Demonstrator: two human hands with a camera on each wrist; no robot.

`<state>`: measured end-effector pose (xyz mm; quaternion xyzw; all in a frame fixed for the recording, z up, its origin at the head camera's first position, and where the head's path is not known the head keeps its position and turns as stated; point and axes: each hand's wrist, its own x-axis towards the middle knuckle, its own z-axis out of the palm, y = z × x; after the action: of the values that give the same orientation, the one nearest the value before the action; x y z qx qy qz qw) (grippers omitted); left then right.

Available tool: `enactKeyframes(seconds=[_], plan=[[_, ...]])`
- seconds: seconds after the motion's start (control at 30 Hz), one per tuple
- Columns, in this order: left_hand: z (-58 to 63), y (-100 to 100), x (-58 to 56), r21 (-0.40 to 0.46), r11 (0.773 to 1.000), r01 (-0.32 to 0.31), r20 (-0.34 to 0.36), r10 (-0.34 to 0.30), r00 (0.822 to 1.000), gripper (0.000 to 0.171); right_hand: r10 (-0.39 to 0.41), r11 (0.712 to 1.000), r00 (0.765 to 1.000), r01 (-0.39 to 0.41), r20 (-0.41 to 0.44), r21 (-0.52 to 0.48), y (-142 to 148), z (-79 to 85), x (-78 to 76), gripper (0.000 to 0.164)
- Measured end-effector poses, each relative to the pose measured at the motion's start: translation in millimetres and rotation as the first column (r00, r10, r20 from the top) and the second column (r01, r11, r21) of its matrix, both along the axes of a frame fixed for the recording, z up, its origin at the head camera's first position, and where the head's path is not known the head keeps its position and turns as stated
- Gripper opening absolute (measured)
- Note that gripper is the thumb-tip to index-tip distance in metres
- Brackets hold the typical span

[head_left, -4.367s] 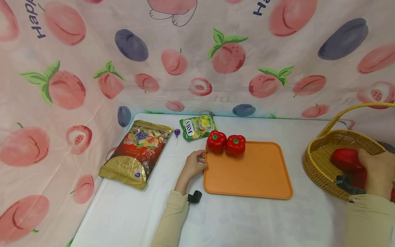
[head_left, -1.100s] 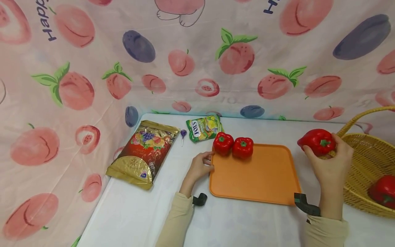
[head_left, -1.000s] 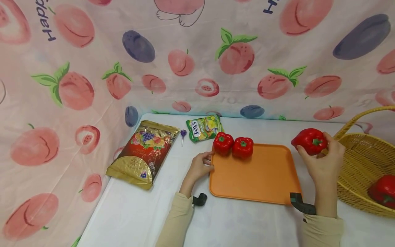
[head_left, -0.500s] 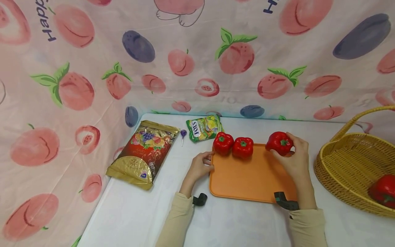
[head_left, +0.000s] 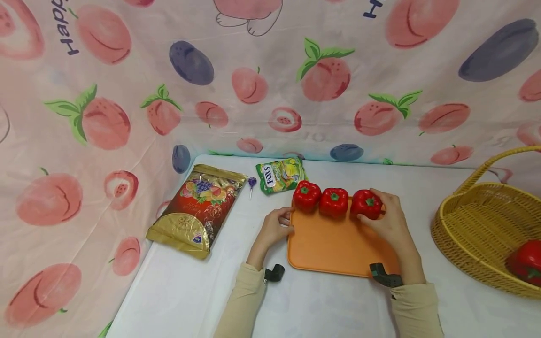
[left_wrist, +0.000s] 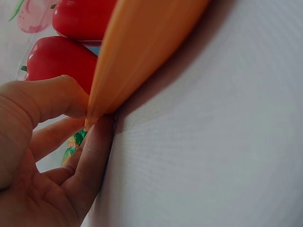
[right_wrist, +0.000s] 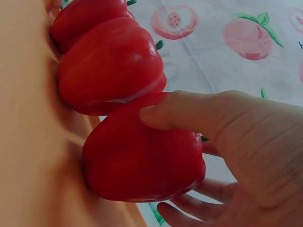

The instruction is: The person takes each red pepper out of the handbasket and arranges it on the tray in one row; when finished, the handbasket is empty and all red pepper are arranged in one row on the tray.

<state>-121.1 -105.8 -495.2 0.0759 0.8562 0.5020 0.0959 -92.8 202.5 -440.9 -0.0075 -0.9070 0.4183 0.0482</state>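
My right hand (head_left: 393,220) grips a red bell pepper (head_left: 364,204) upright at the far side of the orange tray (head_left: 338,249). In the right wrist view the thumb presses on one face of that pepper (right_wrist: 142,156) and the fingers curl behind it. Two more red bell peppers, one in the middle (head_left: 334,203) and one at the corner (head_left: 306,196), stand in a row to its left along the far rim. My left hand (head_left: 274,229) pinches the left rim of the tray. In the left wrist view, thumb and fingertips meet at the tray edge (left_wrist: 128,56).
A yellow wicker basket (head_left: 460,249) with an arched handle stands at the right, a red bell pepper (head_left: 528,263) inside. At the left lie a gold-and-red candy bag (head_left: 198,206), a purple lollipop (head_left: 251,182) and a green Fox's candy pouch (head_left: 279,175). A fruit-print cloth hangs behind.
My right hand has taken a red bell pepper out of the basket and carried it left, down to the tray beside the other two. The left hand keeps its hold on the rim.
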Motion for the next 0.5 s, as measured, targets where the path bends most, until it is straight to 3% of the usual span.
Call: enactKeyframes(seconds=[0.5], plan=[[-0.7,-0.4,-0.2,0.004,1.0,0.005,-0.015,-0.005,1.0,0.052,0.022,1.0,1.0,-0.022,0.004,-0.01,-1.2,-7.1,-2.9,0.079]])
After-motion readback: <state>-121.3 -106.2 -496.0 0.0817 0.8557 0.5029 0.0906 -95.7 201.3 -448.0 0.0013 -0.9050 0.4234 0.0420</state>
